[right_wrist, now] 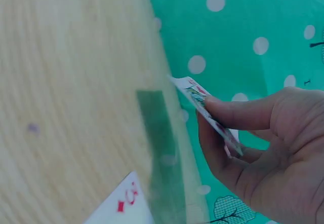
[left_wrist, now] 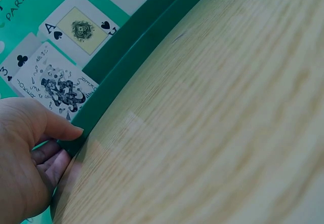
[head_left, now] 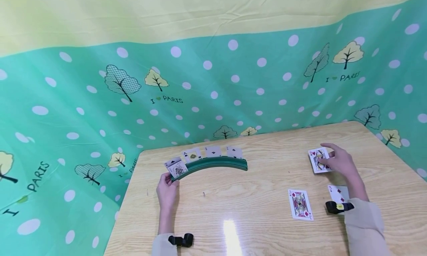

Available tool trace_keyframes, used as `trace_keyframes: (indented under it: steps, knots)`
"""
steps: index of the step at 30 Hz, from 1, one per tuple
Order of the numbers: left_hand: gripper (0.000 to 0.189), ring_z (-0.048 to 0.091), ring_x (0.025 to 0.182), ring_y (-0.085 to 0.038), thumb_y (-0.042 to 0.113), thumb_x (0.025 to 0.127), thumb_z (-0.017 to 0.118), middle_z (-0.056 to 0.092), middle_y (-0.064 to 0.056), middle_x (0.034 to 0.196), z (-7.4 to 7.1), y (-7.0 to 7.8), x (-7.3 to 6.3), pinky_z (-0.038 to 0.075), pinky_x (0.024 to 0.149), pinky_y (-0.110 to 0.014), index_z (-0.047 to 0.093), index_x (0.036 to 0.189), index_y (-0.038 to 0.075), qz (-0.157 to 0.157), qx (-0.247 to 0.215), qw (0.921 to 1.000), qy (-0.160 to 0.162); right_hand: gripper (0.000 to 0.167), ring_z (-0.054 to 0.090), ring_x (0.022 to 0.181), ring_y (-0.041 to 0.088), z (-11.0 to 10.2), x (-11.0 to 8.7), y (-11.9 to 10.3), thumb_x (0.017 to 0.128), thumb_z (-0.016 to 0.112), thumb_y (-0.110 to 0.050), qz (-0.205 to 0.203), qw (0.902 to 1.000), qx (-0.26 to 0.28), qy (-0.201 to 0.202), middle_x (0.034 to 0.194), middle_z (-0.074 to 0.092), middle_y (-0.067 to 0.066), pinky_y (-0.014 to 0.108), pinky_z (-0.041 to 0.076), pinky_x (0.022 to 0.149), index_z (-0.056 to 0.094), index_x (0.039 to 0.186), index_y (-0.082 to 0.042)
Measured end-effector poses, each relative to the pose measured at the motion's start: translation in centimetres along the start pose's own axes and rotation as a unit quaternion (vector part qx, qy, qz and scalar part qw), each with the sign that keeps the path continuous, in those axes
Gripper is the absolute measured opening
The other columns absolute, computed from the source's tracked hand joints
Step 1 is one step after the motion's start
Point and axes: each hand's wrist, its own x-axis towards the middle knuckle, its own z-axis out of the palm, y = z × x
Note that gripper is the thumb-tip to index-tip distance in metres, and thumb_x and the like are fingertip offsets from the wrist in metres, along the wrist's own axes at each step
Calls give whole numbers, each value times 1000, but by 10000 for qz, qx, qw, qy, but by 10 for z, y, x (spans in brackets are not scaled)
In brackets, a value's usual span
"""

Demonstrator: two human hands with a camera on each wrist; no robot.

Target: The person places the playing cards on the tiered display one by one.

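My left hand (head_left: 168, 189) grips the left end of a green curved card holder (head_left: 217, 162), its thumb on the front face in the left wrist view. A joker (left_wrist: 55, 84) stands in that end, overlapping a three of clubs (left_wrist: 21, 59). Beside them stands an ace of spades (left_wrist: 81, 29), then two more club cards to the right. Over the right part of the table, my right hand (head_left: 340, 161) pinches a red-marked face card (head_left: 318, 158) between thumb and fingers. The right wrist view shows this playing card (right_wrist: 202, 105) nearly edge-on; how many are held I cannot tell.
A jack of diamonds (head_left: 300, 205) lies face up on the wooden table (head_left: 247, 196). Another diamond card (head_left: 335, 193) lies partly under the right forearm. Behind the table hangs a green dotted curtain (head_left: 200, 82). Black camera straps circle both wrists.
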Motion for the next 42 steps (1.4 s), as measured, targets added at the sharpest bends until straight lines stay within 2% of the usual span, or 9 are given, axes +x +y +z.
trace_keyframes:
  steps: [4,8,11,15,22,25,31,35,42]
  knots:
    - [42,59,125,-42,-8,93,60,59,-33,132,-1,1,0,55,94,-20,54,134,-11,16,-3,10000,9,69,55,80,25,-1,-1,-4,93,75,-13,-40,9998,18,181,108,55,27,29,48,58,42,149,11]
    - [42,59,125,-42,-8,93,60,59,-33,132,-1,1,0,55,94,-22,54,134,-11,31,24,10000,16,69,56,84,27,-3,-2,-11,93,75,-16,100,9991,104,401,112,55,29,27,49,58,43,146,14]
    - [41,59,125,-42,-8,92,60,60,-33,131,-1,2,0,55,96,-24,54,133,-11,37,43,10000,36,70,56,89,30,-4,-3,-17,95,74,-17,248,9982,246,483,118,53,31,25,49,59,41,148,14]
    - [40,60,124,-43,-9,92,60,61,-34,130,-1,2,1,56,94,-22,55,131,-12,70,29,9999,107,68,56,86,25,-5,-4,-23,97,72,-17,230,9971,375,628,118,54,29,26,50,57,41,151,10]
    - [40,60,124,-42,-9,93,59,60,-33,130,0,1,1,57,92,-21,54,133,-11,29,-42,10000,76,51,59,71,9,-7,-5,-33,101,68,-17,62,9928,601,1030,102,66,19,24,53,56,54,145,5]
    - [40,60,122,-41,-8,93,60,60,-32,129,1,0,0,57,91,-21,55,133,-11,27,-21,9999,95,49,63,68,6,-9,-6,-40,101,68,-18,10,9921,654,1075,96,69,17,25,55,57,56,144,4]
    - [40,61,122,-39,-8,93,60,61,-31,129,0,-1,-2,54,85,-13,55,133,-10,20,1,10000,73,50,65,67,2,-11,-7,-57,101,68,-21,-6,9904,785,1142,93,70,15,20,55,59,57,142,6]
    - [41,60,123,-41,-8,94,59,60,-32,130,0,-1,-2,54,86,-14,54,134,-11,48,-2,10000,43,50,65,69,-1,-12,-7,-69,102,68,-24,-1,9870,1098,1176,91,68,7,15,56,62,57,142,4]
    - [40,61,122,-41,-9,92,60,61,-32,129,1,-3,1,56,91,-20,55,132,-11,79,3,9999,82,47,66,70,0,-8,-6,-90,102,67,-20,-75,9782,1633,1282,83,65,-13,14,58,67,58,142,2]
